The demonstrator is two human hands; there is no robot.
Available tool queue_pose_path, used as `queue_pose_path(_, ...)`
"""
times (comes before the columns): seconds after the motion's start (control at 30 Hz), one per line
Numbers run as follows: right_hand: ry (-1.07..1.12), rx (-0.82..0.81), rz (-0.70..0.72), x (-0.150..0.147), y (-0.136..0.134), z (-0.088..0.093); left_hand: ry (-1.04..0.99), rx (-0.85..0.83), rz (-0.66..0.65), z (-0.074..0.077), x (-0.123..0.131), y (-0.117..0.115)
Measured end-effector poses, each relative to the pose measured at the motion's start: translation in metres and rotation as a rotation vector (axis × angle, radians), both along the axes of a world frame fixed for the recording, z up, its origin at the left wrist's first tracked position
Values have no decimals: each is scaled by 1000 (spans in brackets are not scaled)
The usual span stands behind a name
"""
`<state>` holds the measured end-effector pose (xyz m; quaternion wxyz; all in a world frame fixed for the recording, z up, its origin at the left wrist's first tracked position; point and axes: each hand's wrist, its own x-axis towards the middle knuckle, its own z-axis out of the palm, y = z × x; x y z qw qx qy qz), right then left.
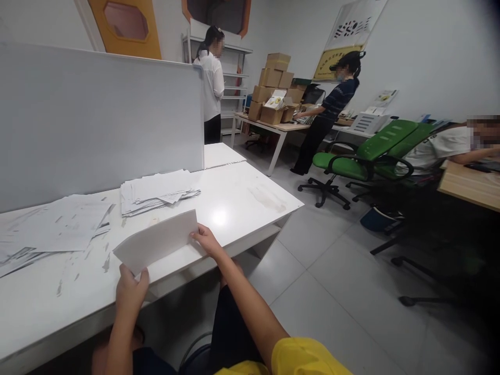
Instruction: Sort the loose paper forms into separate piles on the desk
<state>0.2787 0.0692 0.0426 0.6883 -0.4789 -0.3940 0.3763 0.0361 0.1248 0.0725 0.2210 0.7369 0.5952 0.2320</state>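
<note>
Between my two hands a white sheet of paper is held tilted above the front edge of the white desk. My left hand pinches its lower left corner, thumb toward me. At the right end, my right hand grips the sheet's edge between thumb and fingers. Whether it is one sheet or several I cannot tell. Beyond it lies a stack of papers, its edges uneven. A wider, spread pile of papers rests on the desk to the left.
A grey divider panel stands along the desk's back. Behind it is a person in a white shirt. Another person stands by a table with cardboard boxes. Green office chairs and a seated person are at right.
</note>
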Motion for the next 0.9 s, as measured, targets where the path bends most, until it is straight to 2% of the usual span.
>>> queue_pose_path(0.9, -19, -20, -7, 1, -4, 3, 45, -6, 11, -2, 3, -1)
